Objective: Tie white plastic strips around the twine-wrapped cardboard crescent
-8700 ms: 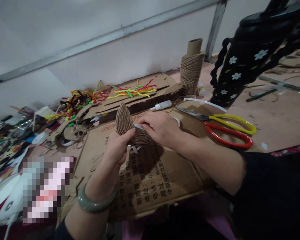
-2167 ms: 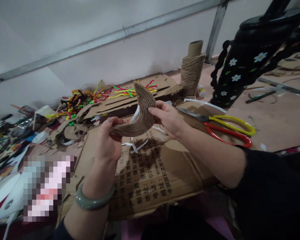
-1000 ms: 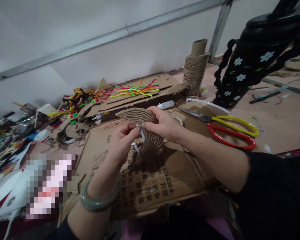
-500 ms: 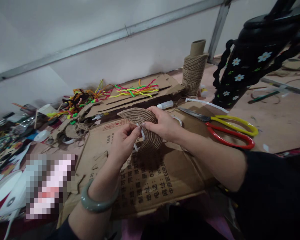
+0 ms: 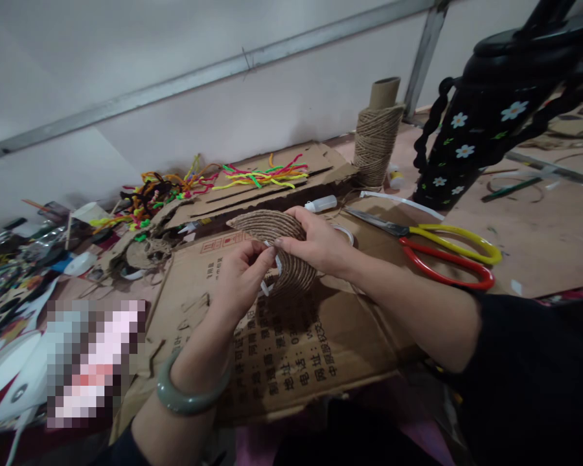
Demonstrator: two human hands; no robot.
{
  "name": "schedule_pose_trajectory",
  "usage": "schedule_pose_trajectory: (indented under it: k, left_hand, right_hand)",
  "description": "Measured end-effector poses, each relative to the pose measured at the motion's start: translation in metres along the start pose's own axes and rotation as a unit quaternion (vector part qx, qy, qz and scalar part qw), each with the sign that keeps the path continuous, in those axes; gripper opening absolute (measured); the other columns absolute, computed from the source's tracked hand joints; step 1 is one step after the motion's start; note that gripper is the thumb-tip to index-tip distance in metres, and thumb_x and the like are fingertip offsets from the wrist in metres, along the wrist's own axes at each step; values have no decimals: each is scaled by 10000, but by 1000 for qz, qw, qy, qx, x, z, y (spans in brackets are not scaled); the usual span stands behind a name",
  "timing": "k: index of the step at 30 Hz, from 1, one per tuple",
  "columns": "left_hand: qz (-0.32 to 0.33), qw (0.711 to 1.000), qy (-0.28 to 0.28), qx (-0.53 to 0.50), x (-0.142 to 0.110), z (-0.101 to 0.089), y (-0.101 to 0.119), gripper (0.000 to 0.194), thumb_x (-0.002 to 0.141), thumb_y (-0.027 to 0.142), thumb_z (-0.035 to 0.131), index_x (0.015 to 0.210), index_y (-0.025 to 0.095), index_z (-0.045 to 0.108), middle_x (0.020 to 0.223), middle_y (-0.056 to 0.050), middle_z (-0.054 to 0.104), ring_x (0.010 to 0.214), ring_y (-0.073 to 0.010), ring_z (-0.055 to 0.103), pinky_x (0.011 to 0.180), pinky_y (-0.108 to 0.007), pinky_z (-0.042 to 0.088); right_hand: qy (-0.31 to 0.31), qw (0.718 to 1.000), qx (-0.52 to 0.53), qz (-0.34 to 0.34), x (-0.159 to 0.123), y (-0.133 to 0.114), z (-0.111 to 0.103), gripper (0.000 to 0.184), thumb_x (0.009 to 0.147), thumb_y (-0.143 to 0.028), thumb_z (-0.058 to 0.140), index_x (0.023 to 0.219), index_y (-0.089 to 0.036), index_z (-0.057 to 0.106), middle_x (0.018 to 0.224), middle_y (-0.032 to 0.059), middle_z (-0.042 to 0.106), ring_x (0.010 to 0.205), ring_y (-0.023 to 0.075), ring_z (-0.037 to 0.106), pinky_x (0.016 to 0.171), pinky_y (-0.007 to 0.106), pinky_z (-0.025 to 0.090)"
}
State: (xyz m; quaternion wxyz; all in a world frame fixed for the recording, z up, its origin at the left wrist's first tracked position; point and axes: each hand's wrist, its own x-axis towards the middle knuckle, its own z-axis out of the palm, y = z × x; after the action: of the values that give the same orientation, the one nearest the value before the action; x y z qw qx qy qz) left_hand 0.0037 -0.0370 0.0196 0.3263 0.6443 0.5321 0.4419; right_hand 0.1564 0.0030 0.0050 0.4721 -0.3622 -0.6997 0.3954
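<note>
A crescent-shaped piece covered in rows of brown twine point(image 5: 272, 224) is held above a printed cardboard sheet point(image 5: 364, 346). My right hand point(image 5: 318, 244) is closed on its right side, thumb in front and fingers behind. At the inner curve, my left hand point(image 5: 243, 275) pinches a white strip point(image 5: 266, 287) that runs along the edge. The thumbs of both hands nearly meet there. What lies between my left fingertips is mostly hidden. A green bangle point(image 5: 192, 391) circles my left wrist.
Scissors point(image 5: 418, 243) with yellow and red handles lie to the right, near a small white bottle point(image 5: 322, 204). Behind stand a twine spool point(image 5: 377, 139) and a black flowered tumbler point(image 5: 476, 129). Coloured pipe cleaners point(image 5: 265, 175) lie on cardboard at the back.
Almost nothing differs. The twine-covered piece has tilted very slightly, while both hands keep the same hold.
</note>
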Motion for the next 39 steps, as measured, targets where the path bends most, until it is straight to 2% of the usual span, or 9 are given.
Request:
schedule_pose_trajectory:
  k: [6,13,22,30,35,39]
  left_hand:
    - [-10,1000,-1,-2,0,1,-2,186,735,282,625,581,192,569,547,25,556,513,-112,467,505,-231,367]
    - [6,1000,6,6,0,0,-6,174,726,289,641,591,194,584,553,23,578,525,-119,489,522,-235,390]
    - [1,1000,-3,17,0,0,-1,175,724,278,641,573,199,600,559,10,577,527,-123,493,520,-239,393]
    - [-29,999,-18,-11,1,4,-8,180,727,361,635,711,182,623,618,1,587,574,-141,509,531,-253,413]
    - [-2,996,23,82,0,4,-12,182,754,362,604,707,187,625,645,-5,620,612,-156,552,597,-273,423]
    - [34,980,61,185,-1,2,-15,190,754,358,618,671,195,569,648,6,594,629,-157,554,621,-282,411]
  right_hand:
    - [0,1000,-24,0,-1,-2,-1,206,698,-223,573,887,-185,499,844,4,573,773,154,520,717,302,422]
    - [-1,1000,-18,1,-3,-2,0,217,703,-187,571,913,-176,515,874,9,597,802,154,537,731,293,419]
    - [-8,1000,-19,1,0,1,-1,219,700,-193,578,907,-184,507,883,9,592,818,156,541,751,299,431]
    - [-12,1000,-17,14,-1,-1,2,219,746,-203,571,952,-178,505,932,27,608,868,161,557,793,310,438]
    - [-2,999,-45,11,-2,1,3,282,750,-190,565,1026,-177,505,1016,47,623,938,173,566,846,326,436]
    - [5,999,-39,-3,0,7,3,308,751,-177,548,1057,-173,513,1055,55,616,979,175,560,890,336,426]
